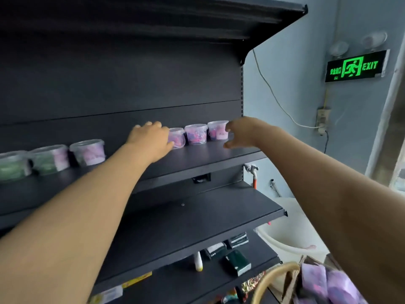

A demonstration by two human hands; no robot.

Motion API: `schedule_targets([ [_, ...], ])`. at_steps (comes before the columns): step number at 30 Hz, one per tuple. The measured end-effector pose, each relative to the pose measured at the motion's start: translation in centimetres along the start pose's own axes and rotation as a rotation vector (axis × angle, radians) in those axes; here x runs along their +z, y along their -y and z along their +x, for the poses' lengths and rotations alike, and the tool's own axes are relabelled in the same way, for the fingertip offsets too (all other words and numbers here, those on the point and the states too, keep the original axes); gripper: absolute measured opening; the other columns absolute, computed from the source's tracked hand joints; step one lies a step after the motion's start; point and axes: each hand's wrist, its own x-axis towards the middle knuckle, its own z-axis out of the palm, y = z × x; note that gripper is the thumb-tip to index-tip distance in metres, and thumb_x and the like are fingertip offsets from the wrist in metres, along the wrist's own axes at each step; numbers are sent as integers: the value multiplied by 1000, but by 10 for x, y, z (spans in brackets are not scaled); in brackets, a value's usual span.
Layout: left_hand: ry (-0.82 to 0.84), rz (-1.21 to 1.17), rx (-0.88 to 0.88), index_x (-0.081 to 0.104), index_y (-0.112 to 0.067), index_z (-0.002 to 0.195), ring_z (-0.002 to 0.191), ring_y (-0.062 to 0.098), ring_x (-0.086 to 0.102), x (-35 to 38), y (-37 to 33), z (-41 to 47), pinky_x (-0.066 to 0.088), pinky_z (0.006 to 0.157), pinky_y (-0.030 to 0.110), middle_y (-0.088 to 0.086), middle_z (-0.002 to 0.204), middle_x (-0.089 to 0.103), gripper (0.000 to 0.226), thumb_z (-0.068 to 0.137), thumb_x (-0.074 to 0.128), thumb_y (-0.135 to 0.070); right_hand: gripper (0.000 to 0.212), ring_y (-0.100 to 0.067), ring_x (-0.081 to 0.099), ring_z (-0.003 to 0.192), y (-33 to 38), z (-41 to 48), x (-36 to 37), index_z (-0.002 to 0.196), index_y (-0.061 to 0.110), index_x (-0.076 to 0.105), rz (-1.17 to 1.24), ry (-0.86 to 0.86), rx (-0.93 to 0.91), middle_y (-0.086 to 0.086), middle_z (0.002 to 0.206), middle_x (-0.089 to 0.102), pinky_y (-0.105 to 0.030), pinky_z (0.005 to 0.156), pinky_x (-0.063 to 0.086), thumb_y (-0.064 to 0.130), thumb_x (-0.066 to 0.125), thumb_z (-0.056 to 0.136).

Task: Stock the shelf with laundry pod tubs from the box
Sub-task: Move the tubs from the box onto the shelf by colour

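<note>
Clear laundry pod tubs with pink and purple pods stand in a row on the black shelf [219,154]. My left hand [151,139] wraps the left side of one tub [178,138], which it partly hides. Right of that stand a second tub [196,134] and a third tub [217,130] with a white label. My right hand [240,132] hovers just right of the third tub, fingers curled apart and holding nothing. Further left stands another group: a pink tub [88,151] and two greenish tubs [51,159]. The box [328,281] with purple contents is at the bottom right, blurred.
A lower black shelf [197,220] juts out below, and under it lie dark packets [236,262] and a white bottle [198,262]. A curved tan handle [274,273] sits beside the box. A white tub [291,238] stands on the floor. An exit sign [355,68] hangs on the wall.
</note>
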Motion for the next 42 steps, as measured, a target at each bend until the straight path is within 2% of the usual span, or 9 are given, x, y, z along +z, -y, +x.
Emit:
schedule_targets([
  [5, -21, 74, -41, 51, -10, 121, 117, 28, 47, -36, 9, -86, 38, 92, 40, 9, 125, 52, 42, 98, 34, -40, 49, -28, 53, 115, 30, -70, -35, 126, 13, 54, 7, -25, -37, -8, 126, 58, -37, 92, 45, 45, 53, 89],
  [14, 31, -26, -58, 50, -8, 120, 117, 28, 45, -74, -34, -216, 38, 90, 39, 10, 125, 52, 40, 99, 34, -38, 50, -27, 51, 115, 65, -199, -35, 124, 15, 52, -27, -18, -101, -7, 123, 57, -34, 80, 42, 50, 53, 88],
  [19, 68, -64, -6, 49, -8, 124, 121, 29, 45, -70, -72, -278, 38, 94, 40, 11, 129, 51, 41, 98, 36, -37, 53, -27, 52, 117, 60, -271, -21, 123, 17, 57, -68, 54, -101, -6, 124, 59, -36, 87, 46, 51, 57, 83],
  [23, 125, -108, -5, 50, -9, 120, 118, 28, 46, -63, -104, -325, 39, 90, 39, 10, 125, 52, 38, 98, 36, -37, 54, -26, 52, 118, 49, -327, 3, 127, 18, 55, -92, 134, -135, -6, 124, 59, -37, 88, 46, 52, 56, 85],
  [31, 271, -274, 25, 50, -7, 123, 118, 29, 46, -46, -199, -365, 42, 91, 41, 11, 124, 52, 36, 99, 36, -31, 54, -23, 51, 118, -9, -403, 69, 127, 17, 51, -41, 298, -167, -3, 122, 59, -37, 91, 47, 51, 56, 86],
  [35, 355, -246, 96, 50, -9, 124, 120, 28, 46, -25, -269, -357, 42, 90, 41, 10, 126, 52, 36, 98, 39, -31, 45, -23, 54, 111, -60, -416, 122, 118, 18, 55, 1, 348, -165, -4, 115, 61, -33, 79, 45, 50, 57, 86],
  [38, 412, -229, 123, 49, -9, 122, 117, 28, 47, -6, -310, -348, 42, 87, 40, 10, 124, 53, 32, 98, 40, -26, 43, -23, 53, 113, -91, -421, 159, 116, 19, 57, 33, 379, -185, -3, 117, 61, -34, 83, 46, 48, 58, 84],
  [42, 493, -280, 37, 51, -9, 122, 116, 28, 48, 30, -384, -325, 44, 86, 39, 10, 122, 54, 31, 98, 38, -23, 50, -26, 52, 119, -153, -416, 219, 130, 17, 51, 108, 480, -211, -6, 126, 58, -35, 90, 47, 42, 57, 87],
])
